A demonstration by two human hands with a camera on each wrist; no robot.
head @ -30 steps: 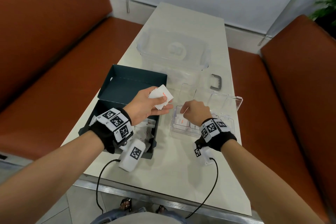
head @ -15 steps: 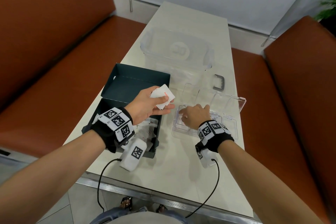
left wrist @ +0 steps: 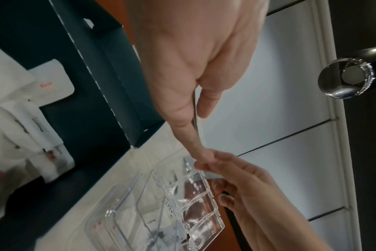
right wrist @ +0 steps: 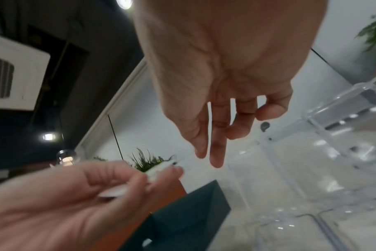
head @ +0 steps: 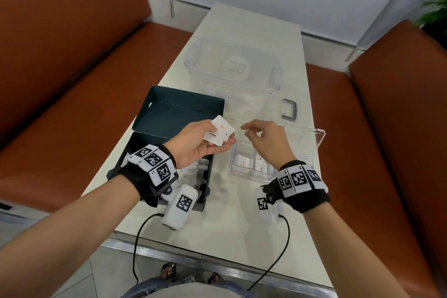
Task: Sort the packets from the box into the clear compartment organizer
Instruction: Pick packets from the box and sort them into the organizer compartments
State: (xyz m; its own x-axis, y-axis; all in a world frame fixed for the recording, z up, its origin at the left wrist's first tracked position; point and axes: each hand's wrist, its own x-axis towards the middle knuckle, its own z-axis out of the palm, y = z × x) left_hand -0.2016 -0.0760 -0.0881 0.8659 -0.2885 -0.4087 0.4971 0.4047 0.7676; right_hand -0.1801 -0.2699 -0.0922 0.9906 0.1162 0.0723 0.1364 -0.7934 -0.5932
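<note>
My left hand (head: pixel 205 143) holds a small fan of white packets (head: pixel 219 132) above the right edge of the dark teal box (head: pixel 167 116); its thumb and fingers pinch them (right wrist: pixel 157 171). My right hand (head: pixel 263 138) hovers over the clear compartment organizer (head: pixel 244 174), fingers loosely spread and holding nothing, its fingertips close to the left hand's packets. The organizer's near compartments hold a few white packets (head: pixel 243 161). More packets (left wrist: pixel 21 118) lie heaped inside the box.
A large clear tub (head: pixel 232 65) stands behind the organizer on the pale table (head: pixel 242 220). A grey handle (head: pixel 290 109) lies beside it. The organizer's lid (head: pixel 312 138) stands open at the right. Orange benches (head: pixel 72 104) flank the table.
My right hand has lifted out of the organizer's near compartment and moved up and left toward the packets in my left hand. The left hand has stayed in place.
</note>
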